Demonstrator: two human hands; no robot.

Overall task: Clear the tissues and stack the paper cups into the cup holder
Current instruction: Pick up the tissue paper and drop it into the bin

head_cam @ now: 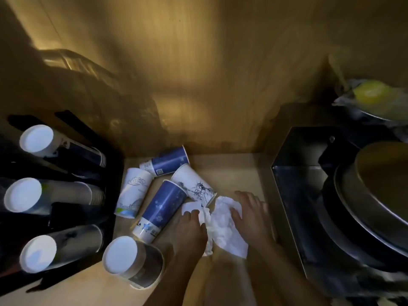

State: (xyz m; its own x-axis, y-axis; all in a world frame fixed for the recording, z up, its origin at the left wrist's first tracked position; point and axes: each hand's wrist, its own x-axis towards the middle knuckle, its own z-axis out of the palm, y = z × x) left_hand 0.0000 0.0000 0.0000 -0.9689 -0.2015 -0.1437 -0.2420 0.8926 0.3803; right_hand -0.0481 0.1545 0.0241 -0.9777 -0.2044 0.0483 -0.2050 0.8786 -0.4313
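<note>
Both hands press on the crumpled white tissues [220,226] lying just right of the toppled paper cups [163,208], the left hand [189,230] curled over their near edge, the right hand [247,215] spread flat with loose fingers, though blur hides whether either actually pinches them.

No text can be read: the small print on the blue paper cups [167,163] at centre frame is too blurred to make out.
</note>
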